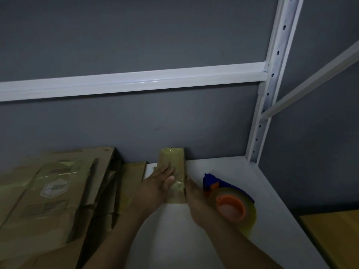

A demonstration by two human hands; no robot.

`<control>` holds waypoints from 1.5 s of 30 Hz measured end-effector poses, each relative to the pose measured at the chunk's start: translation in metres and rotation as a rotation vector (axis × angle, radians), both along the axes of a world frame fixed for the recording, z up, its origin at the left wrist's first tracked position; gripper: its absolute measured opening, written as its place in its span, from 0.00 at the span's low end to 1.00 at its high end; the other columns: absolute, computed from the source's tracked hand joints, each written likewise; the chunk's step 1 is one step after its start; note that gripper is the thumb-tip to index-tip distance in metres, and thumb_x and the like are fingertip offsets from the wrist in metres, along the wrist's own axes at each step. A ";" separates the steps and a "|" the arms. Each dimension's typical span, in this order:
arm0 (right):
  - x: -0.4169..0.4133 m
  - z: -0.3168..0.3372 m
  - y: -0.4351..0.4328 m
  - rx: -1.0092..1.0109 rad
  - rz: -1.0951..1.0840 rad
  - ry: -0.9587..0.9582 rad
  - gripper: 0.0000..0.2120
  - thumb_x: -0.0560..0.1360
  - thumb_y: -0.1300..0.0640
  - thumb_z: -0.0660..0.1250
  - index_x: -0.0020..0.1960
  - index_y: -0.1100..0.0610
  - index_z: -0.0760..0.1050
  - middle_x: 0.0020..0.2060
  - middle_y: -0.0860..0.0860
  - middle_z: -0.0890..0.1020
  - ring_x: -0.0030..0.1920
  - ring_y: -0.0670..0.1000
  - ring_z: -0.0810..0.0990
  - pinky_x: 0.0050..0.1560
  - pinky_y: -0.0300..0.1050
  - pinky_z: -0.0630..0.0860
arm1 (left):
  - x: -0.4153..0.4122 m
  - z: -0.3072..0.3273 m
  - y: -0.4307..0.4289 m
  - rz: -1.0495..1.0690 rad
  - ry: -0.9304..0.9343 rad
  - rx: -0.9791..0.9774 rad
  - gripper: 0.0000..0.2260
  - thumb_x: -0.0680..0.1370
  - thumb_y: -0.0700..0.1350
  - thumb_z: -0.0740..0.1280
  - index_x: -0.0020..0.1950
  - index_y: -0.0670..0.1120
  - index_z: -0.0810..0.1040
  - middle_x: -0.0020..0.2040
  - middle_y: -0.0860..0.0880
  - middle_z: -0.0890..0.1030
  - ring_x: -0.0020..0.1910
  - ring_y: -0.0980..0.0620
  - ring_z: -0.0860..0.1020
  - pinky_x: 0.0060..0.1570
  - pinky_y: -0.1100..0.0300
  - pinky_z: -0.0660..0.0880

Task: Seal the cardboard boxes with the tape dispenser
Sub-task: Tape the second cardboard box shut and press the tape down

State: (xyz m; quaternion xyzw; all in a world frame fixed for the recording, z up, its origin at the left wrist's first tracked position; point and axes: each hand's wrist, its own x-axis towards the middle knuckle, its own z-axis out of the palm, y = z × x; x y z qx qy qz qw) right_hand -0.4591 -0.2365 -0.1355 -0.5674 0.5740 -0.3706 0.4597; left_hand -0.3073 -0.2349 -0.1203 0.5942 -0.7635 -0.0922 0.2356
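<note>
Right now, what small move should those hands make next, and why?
Probably slide the left hand along the small box to press the tape down. That hand lies flat on the taped top, the right hand rests against its right side, and the tape dispenser lies unheld on the shelf.

Glossy-taped cardboard box (172, 167); smooth plastic dispenser (229, 199).

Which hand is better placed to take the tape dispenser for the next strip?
The right. The right hand rests against the right side of the small cardboard box, next to the tape dispenser lying on the white shelf. The left hand presses flat on the box top, farther away.
</note>
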 end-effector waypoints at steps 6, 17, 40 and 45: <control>-0.003 -0.001 -0.011 -0.236 0.047 0.206 0.08 0.81 0.51 0.59 0.56 0.44 0.75 0.45 0.36 0.79 0.46 0.37 0.77 0.50 0.29 0.70 | 0.006 0.003 0.001 0.004 0.124 -0.013 0.15 0.82 0.55 0.56 0.67 0.56 0.70 0.60 0.60 0.76 0.51 0.65 0.76 0.42 0.75 0.65; -0.063 0.026 -0.039 -0.555 0.634 0.695 0.32 0.76 0.49 0.67 0.76 0.45 0.56 0.73 0.37 0.47 0.74 0.37 0.41 0.72 0.36 0.47 | 0.064 0.012 -0.015 -0.392 0.474 0.497 0.27 0.78 0.29 0.62 0.61 0.62 0.79 0.72 0.62 0.65 0.71 0.65 0.65 0.65 0.63 0.70; -0.033 0.014 -0.046 -0.620 0.399 0.606 0.18 0.79 0.46 0.62 0.64 0.53 0.72 0.64 0.46 0.69 0.65 0.46 0.67 0.61 0.41 0.68 | 0.028 -0.002 -0.018 -0.096 0.424 0.119 0.11 0.72 0.48 0.75 0.54 0.50 0.83 0.62 0.63 0.76 0.60 0.66 0.74 0.61 0.64 0.73; -0.015 -0.009 -0.035 -0.823 0.259 0.593 0.15 0.73 0.50 0.66 0.50 0.62 0.79 0.54 0.59 0.78 0.55 0.57 0.76 0.54 0.36 0.68 | 0.029 -0.003 -0.018 -0.115 0.365 0.059 0.13 0.70 0.45 0.76 0.54 0.48 0.83 0.59 0.64 0.75 0.58 0.66 0.74 0.58 0.68 0.73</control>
